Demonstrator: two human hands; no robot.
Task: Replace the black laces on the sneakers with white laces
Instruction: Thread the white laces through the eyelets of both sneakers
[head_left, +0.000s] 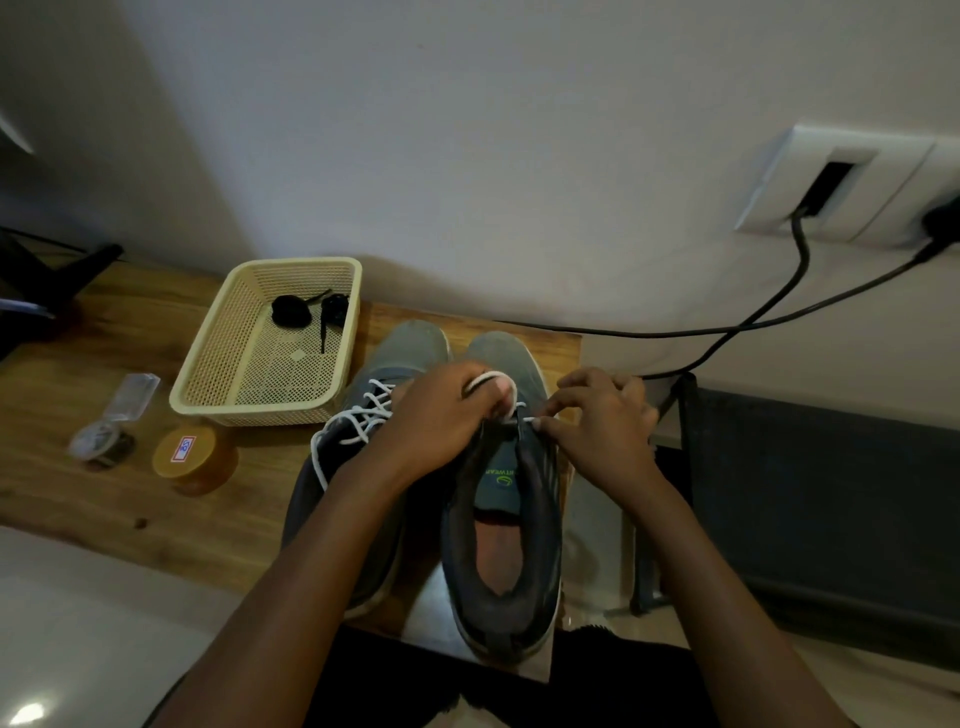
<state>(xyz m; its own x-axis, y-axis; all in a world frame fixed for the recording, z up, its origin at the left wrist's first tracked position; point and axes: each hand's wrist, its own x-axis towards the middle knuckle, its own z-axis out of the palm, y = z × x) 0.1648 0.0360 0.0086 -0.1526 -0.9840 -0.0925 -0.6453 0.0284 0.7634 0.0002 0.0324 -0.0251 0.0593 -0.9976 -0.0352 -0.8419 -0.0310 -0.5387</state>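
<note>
Cream plastic mesh basket (254, 410) stands on the wooden table (78, 493) and holds two coiled black laces (291, 310). Just right of the basket sit two grey sneakers, toes towards the wall; the nearer sneaker (395, 358), just beside the basket's corner, is already threaded with a white lace (358, 421). Left of the basket's front wall lie an orange-lidded jar (192, 454), a small clear jar (101, 441) and a clear packet (132, 395). Well right of the basket run black cables (753, 327). Over the farther sneaker (504, 571) the left hand (441, 415) hides the eyelets, its fingers (483, 397) curled round a loop of the second white lace (493, 378); the right hand (602, 431) has its fingers (558, 410) narrowed to a pinch on that lace's end
</note>
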